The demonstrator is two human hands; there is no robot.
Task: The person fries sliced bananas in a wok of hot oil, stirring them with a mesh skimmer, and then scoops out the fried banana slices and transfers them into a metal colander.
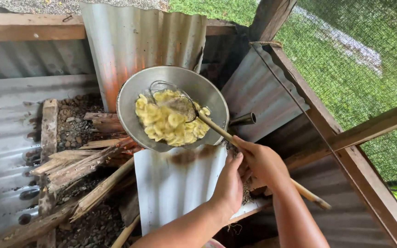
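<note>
A round metal wok (134, 92) sits over a wood fire and holds many pale yellow banana slices (168, 123) in oil. A wire skimmer (174, 98) rests in the slices, its long wooden handle (217, 129) running down to the right. My right hand (263, 161) grips that handle. My left hand (229, 180) is just beside it, fingers curled near the handle and a tuft of dry fibre; whether it holds anything is unclear.
Split firewood (81, 163) lies left of the wok on gravel. Corrugated metal sheets (138, 36) stand behind and in front of the wok (175, 183) as shields. A dark wok handle (243, 120) sticks out right. Wooden posts and green netting (359, 69) close off the right.
</note>
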